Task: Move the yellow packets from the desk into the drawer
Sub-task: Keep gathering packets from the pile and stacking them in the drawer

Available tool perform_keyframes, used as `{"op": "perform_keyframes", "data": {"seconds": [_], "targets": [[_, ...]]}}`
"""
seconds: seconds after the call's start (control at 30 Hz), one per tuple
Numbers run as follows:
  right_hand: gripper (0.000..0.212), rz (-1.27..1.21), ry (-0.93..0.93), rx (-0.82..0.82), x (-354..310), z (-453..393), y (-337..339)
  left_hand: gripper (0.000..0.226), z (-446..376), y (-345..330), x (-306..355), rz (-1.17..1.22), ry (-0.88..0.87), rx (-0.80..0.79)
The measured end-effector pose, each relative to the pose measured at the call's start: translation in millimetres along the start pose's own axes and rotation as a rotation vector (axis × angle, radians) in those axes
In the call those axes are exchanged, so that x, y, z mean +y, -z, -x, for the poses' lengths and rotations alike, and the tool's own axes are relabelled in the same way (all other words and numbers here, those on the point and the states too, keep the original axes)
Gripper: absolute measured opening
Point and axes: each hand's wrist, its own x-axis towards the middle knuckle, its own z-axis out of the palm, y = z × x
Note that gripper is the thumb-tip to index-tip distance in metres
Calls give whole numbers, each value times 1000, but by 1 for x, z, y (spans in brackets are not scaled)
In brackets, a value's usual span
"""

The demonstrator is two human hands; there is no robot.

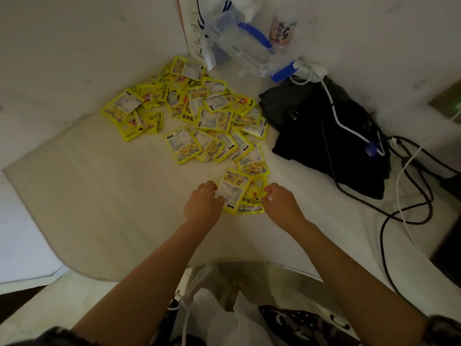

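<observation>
Several yellow packets (199, 116) lie scattered across the back of the white desk (99, 196). A small stack of yellow packets (240, 193) sits nearer the front, between my hands. My left hand (203, 204) pinches the stack's left edge with curled fingers. My right hand (278, 199) pinches its right edge. Below the desk's front edge, the open drawer (237, 283) shows white plastic bags inside.
A black bag (324, 136) lies at the right with white and black cables (399, 196) running over and beside it. A clear plastic container with blue clips (247, 48), a bottle (283, 28) and a white carton (195, 33) stand at the back by the wall.
</observation>
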Motion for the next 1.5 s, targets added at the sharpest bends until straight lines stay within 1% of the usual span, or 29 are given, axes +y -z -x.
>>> {"op": "perform_keyframes", "data": {"seconds": [0.2,0.3,0.37,0.4,0.5,0.6,0.77,0.97,1.1,1.17,1.23,1.27,1.4,1.5], "targets": [[44,-140,-291,53,-13,-35,-11,45,-40,-3,9,-29,-24,-107],[53,-190,-370,89,-15,-46,-20,55,-48,-9,9,-63,-46,-151],[59,-217,-406,109,-18,-49,-23,60,-50,-13,8,-128,-51,-176],[60,-224,-420,115,-20,-51,-25,59,-51,-15,7,-162,-48,-183],[67,-201,-457,124,-22,-52,-28,42,-54,-16,2,-173,-1,-179],[72,-200,-464,117,-22,-53,-29,39,-57,-12,-5,-168,20,-179],[69,-203,-444,87,-16,-54,-24,44,-57,-1,-21,-128,64,-200],[58,-214,-440,88,-13,-49,-17,40,-54,5,-29,-75,85,-171],[47,-152,-427,116,-15,-46,-18,38,-53,9,-30,-60,128,-174],[55,-139,-405,121,-18,-43,-23,37,-53,10,-30,-44,137,-177],[67,-74,-383,113,-21,-40,-27,36,-53,11,-32,-29,144,-174],[69,-37,-373,113,-22,-40,-28,35,-52,12,-33,-23,146,-172],[67,33,-326,119,-22,-43,-28,19,-52,15,-39,18,150,-152],[68,-3,-327,90,-23,-46,-25,16,-55,21,-43,18,166,-146]]}}
